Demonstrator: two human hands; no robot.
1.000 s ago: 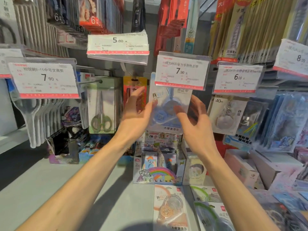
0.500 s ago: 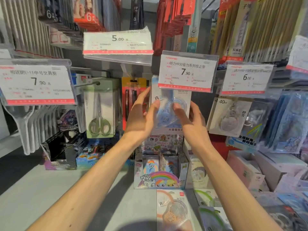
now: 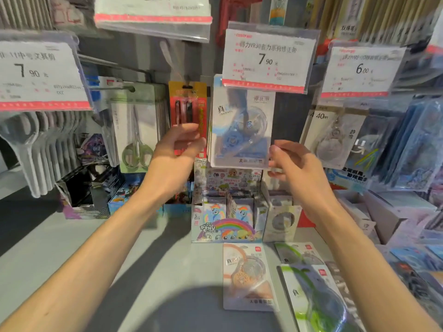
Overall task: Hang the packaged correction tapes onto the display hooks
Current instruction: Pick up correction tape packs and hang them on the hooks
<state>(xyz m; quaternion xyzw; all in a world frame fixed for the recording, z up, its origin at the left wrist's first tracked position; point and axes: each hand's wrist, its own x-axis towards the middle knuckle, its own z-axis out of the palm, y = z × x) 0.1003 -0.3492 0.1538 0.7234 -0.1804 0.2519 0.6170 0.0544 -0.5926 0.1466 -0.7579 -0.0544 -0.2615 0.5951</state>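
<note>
Both bare forearms reach forward and up, the left hand (image 3: 178,149) raised with fingers loosely curled and holding nothing, the right hand (image 3: 291,164) level with it, fingers likewise loosely bent

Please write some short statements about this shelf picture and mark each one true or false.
1. The blue tape pack hangs under the 7.90 price tag. True.
2. The left hand grips the scissors pack. False: it is in front of the red pack, and the scissors pack hangs apart to its left.
3. An orange tape pack lies on the shelf. True.
4. The right hand holds a green tape pack. False: that pack lies on the shelf; the hand is by the blue pack's lower right corner.
5. The tag above the pack marked 40m reads 6.00. True.
</note>
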